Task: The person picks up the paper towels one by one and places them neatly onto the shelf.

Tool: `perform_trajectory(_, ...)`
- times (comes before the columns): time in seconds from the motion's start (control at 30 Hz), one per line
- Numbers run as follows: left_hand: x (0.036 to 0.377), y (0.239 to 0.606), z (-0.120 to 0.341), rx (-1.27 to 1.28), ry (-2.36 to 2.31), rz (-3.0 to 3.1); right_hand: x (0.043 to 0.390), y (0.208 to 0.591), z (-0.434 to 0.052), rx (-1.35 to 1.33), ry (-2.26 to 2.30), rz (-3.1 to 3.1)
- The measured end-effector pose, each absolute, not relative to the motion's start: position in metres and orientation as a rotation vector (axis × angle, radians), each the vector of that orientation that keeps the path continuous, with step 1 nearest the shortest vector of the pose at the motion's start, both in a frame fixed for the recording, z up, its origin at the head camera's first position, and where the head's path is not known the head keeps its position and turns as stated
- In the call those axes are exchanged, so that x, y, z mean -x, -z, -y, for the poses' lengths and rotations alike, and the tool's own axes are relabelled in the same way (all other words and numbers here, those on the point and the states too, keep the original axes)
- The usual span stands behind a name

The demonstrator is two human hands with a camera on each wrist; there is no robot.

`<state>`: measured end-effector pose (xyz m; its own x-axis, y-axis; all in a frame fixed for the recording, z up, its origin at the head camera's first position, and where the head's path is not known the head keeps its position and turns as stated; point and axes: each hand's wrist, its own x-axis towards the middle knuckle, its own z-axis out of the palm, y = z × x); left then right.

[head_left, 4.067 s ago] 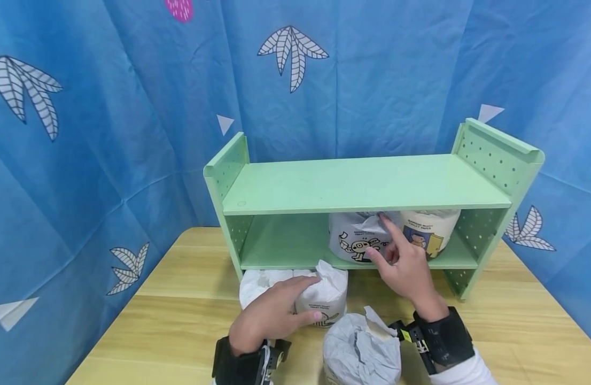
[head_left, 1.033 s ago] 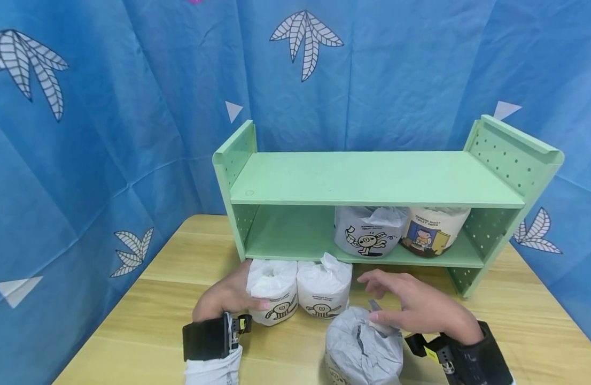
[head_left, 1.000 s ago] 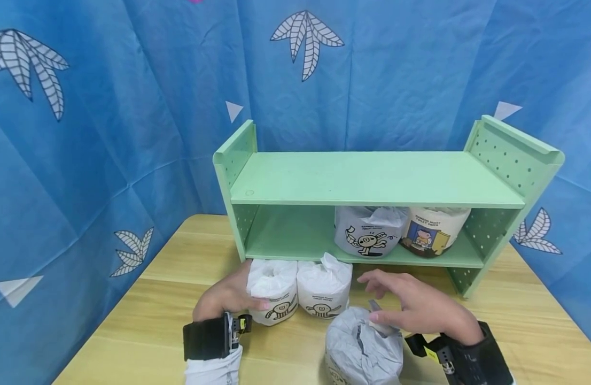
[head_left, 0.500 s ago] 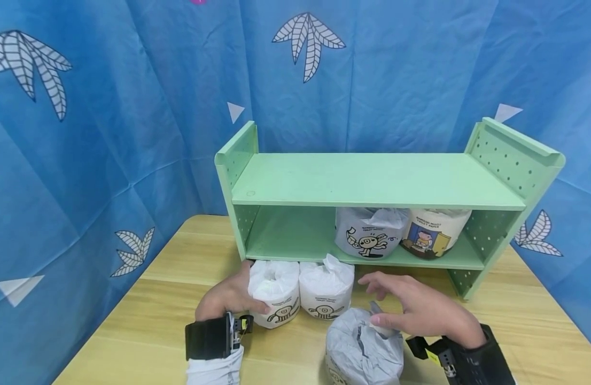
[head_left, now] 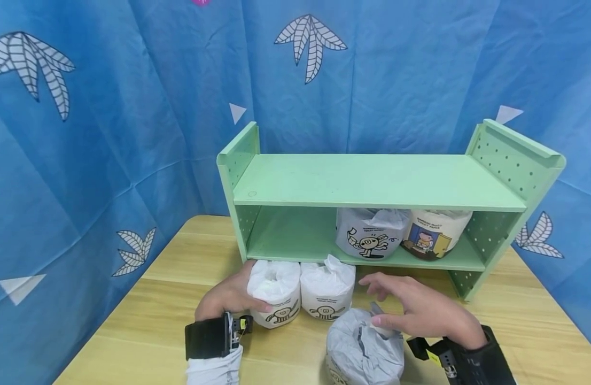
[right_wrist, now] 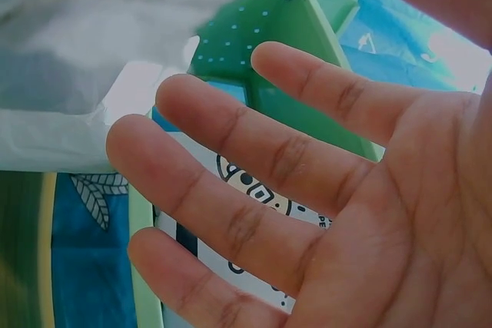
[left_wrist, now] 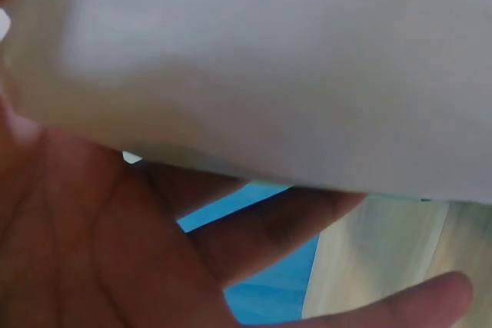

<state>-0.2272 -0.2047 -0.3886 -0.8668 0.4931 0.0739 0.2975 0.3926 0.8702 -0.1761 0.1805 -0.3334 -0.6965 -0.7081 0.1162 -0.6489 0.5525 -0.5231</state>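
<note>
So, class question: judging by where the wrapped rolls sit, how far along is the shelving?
Done: two rolls, a grey roll and a picture roll, stand on the lower shelf. In hand: the left hand grips the left white roll; the right hand hovers over the front grey roll. Left: the middle white roll too.

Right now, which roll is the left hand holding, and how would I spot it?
Find the mint-green two-tier shelf on the wooden table. Two white-wrapped paper rolls stand side by side before its left half. The left hand grips the left one, whose top is dimpled, without its neighbour's tuft.
</note>
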Motion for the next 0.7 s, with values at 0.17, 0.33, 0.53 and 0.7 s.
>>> perform_trajectory(0.17, 0.224, 0.388, 0.210, -0.594, -1.421, -2.494, 0.176, 0.334, -0.181, 1.164, 0.842, -2.656)
perform_trajectory(0.33, 0.221, 0.388, 0.218, -0.557, -1.334, -2.501, 0.177, 0.333, -0.182, 1.123, 0.862, -2.614)
perform_trajectory(0.53, 0.221, 0.390, 0.224, -0.589, -1.370, -2.415, 0.177, 0.334, -0.182, 1.143, 0.855, -2.626)
perform_trajectory(0.7, 0.224, 0.395, 0.222, -0.660, -1.415, -2.368, 0.178, 0.333, -0.183, 1.161, 0.849, -2.636)
